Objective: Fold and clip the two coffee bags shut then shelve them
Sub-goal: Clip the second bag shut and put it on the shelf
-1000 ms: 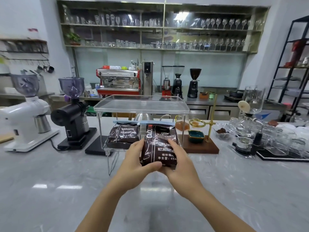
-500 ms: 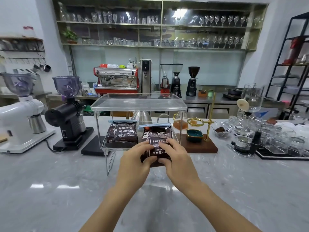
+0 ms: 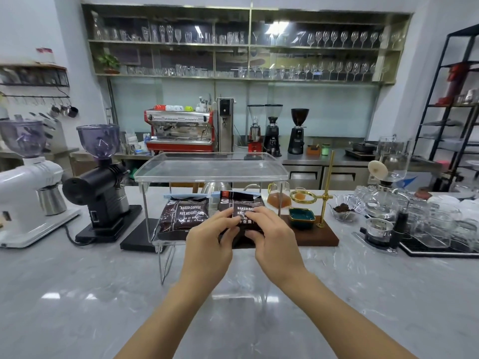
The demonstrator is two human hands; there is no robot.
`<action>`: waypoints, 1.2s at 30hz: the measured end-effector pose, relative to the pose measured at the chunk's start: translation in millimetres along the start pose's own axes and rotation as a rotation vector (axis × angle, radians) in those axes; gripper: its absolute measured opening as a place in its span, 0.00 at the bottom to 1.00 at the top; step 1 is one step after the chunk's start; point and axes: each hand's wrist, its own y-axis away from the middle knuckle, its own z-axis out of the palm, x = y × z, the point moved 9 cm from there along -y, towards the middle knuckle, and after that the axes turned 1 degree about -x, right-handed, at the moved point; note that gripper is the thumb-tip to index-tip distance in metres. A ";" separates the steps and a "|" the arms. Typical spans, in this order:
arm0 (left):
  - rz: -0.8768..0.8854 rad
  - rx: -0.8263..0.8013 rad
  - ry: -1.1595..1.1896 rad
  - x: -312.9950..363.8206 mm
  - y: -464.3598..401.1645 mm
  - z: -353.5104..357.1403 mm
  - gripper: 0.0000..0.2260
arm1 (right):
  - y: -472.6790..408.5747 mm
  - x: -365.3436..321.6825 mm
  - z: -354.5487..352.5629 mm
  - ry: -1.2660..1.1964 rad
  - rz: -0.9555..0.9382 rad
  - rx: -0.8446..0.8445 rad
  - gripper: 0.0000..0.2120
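A clear acrylic shelf (image 3: pixel 211 167) stands on the marble counter. On its lower tier, at the left, lies one dark coffee bag (image 3: pixel 182 215) with a pale blue clip along its folded top. Beside it on the right sits the second dark coffee bag (image 3: pixel 242 203), also clipped in blue. My left hand (image 3: pixel 208 238) and my right hand (image 3: pixel 272 235) both rest on the front of this second bag, fingers curved over it; the bag's lower half is hidden behind them.
A black grinder (image 3: pixel 99 182) and a white grinder (image 3: pixel 24 182) stand to the left. To the right are a wooden pour-over stand (image 3: pixel 315 235), a teal dish (image 3: pixel 302 216) and a tray of glassware (image 3: pixel 438 226). The marble counter (image 3: pixel 77 294) stretches in front.
Both hands carried the second bag forward from above the counter into the shelf's lower tier, next to the first bag. The view moved closer to the shelf.
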 end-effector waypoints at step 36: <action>-0.027 -0.304 -0.280 -35.4 -2.3 48.2 0.19 | -0.6 31.4 61.2 0.301 0.130 -0.296 0.33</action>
